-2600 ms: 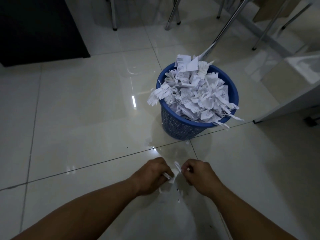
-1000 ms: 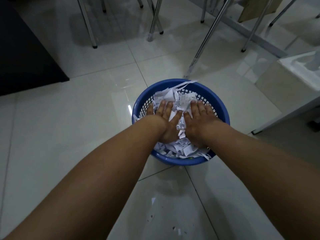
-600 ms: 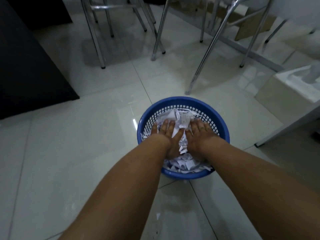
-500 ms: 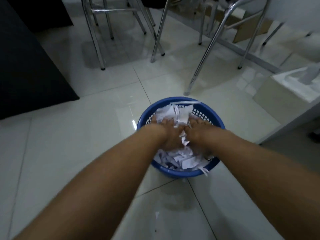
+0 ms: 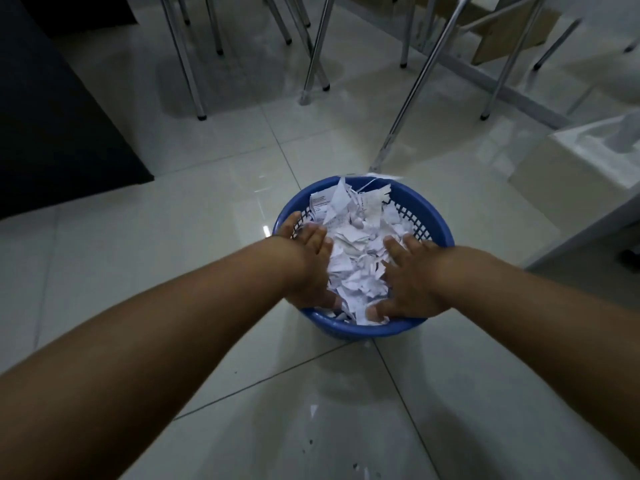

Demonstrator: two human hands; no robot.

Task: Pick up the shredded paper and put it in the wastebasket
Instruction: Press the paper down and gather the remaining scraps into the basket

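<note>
The tiled floor (image 5: pixel 166 271) carries a blue wastebasket (image 5: pixel 363 330) filled nearly to its rim with shredded paper (image 5: pixel 356 258). The left hand (image 5: pixel 308 268) and right hand (image 5: pixel 412 277) lie on the heap by the basket's left and right walls, fingers (image 5: pixel 410 243) straight and spread, seemingly pressing down. Small scraps (image 5: pixel 313 410) lie on the floor near the basket.

Wastebasket (image 5: pixel 430 217): blue plastic, round, lattice wall, solid rim, upright on tiled floor (image 5: pixel 166 258).
Shredded paper (image 5: pixel 356 252): white, some printed, fills basket to rim; few strips project past far rim.
Loose scraps (image 5: pixel 313 410): small, white, on floor short of basket.
</note>
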